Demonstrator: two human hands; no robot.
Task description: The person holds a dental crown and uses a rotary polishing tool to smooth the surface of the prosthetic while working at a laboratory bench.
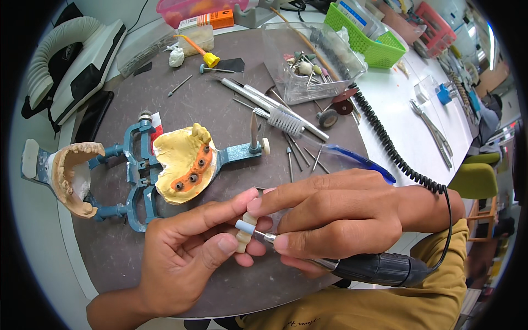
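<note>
Left fingers (220,247): we're pinching tooth-coloured piece (241,242), guessing light, stiff, brittle, favouring its ends; right fingers (330,206): gripping handpiece (379,268).

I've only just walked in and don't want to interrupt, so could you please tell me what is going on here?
A person's left hand pinches a short row of cream false teeth. The right hand holds a black and silver drill, its pale blue tip at the teeth; whether it is spinning can't be told. A yellow plaster model sits in a blue frame beyond the left hand.
</note>
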